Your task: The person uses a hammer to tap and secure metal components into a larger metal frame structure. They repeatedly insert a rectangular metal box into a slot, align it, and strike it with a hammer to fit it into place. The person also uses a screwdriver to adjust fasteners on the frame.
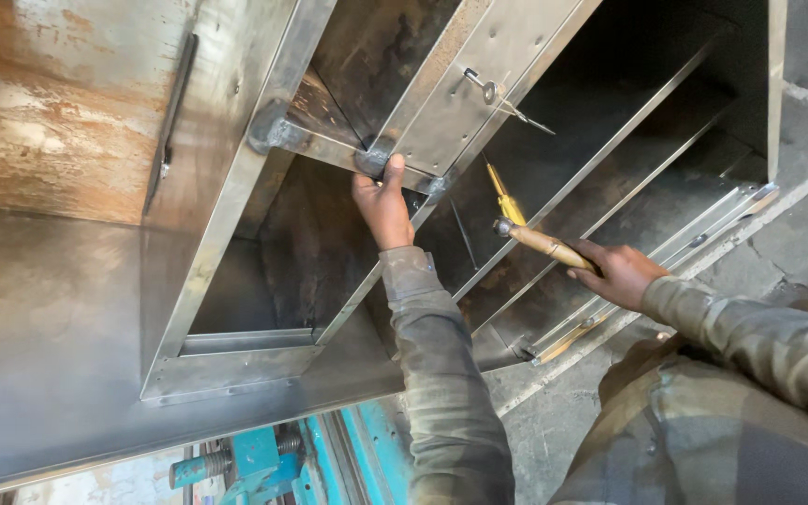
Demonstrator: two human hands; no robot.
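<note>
From the head view, the left hand (382, 201) reaches up and forward, its arm in a grey-green sleeve (441, 374) stretched almost straight, and the fingers curl over the edge of a steel crossbar (329, 148) in the frame of a large sheet-metal cabinet (67, 309); the grip is closed on that bar, the thumb pointing up beside a dull weld spot (373, 155). The right hand (617, 271) sits lower and to the right, wrist bent inward, its grip closed around the wooden handle of a small hammer (544, 245) whose metal head (502, 225) points toward the cabinet's open compartment, just below the left hand and apart from it. A yellow-handled screwdriver (507, 201) stands tilted inside the compartment, just behind the hammer head. A key (488, 89) sticks out of a lock in the panel above. Under the cabinet's lower edge, teal machine parts (254, 458) show against the concrete floor (797, 224).
</note>
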